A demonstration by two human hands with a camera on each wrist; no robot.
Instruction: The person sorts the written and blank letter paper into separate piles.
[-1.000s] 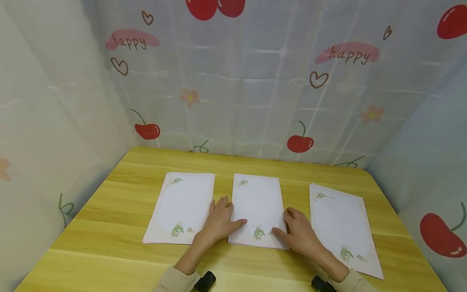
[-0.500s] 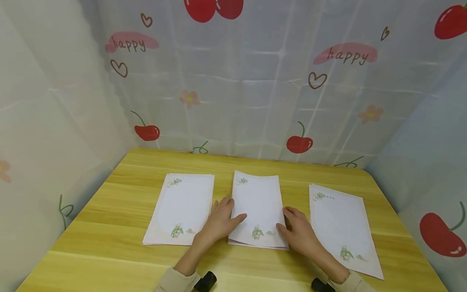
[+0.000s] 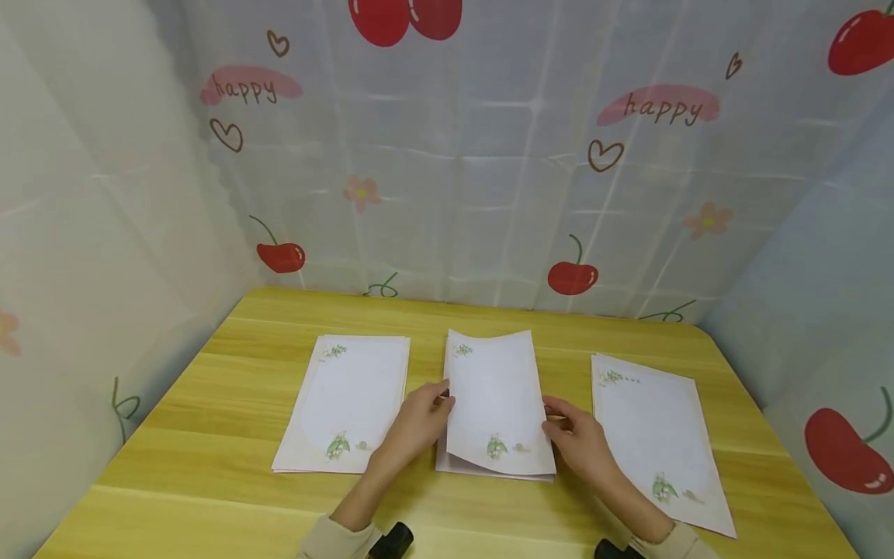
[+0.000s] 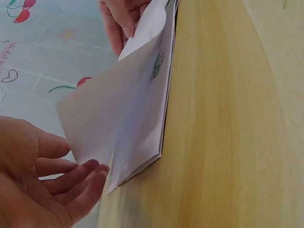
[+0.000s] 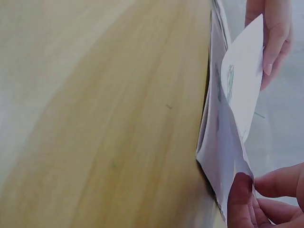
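A white sheet of paper (image 3: pixel 492 404) with green floral prints is raised off the middle paper stack (image 3: pixel 442 460), its far and near edges bowed. My left hand (image 3: pixel 417 419) pinches the sheet's left edge between thumb and fingers. On the opposite side, my right hand (image 3: pixel 578 444) pinches the right edge. In the left wrist view the lifted sheet (image 4: pixel 104 102) curves away from the pages beneath, with the left fingertips (image 4: pixel 97 173) at its edge. The right wrist view has the right thumb (image 5: pixel 275 183) and a finger on either side of the paper.
To the left lies another stack of matching paper (image 3: pixel 352 396); a third stack (image 3: pixel 649 427) lies at a slant to the right. All are on a yellow wood-grain table (image 3: pixel 209 435). A cherry-patterned curtain (image 3: pixel 447 171) hangs behind the table and along both sides.
The top sheet of the middle stack has risen and bowed, opening a gap at the near edge. Both hands went from resting along its sides to pinching its edges.
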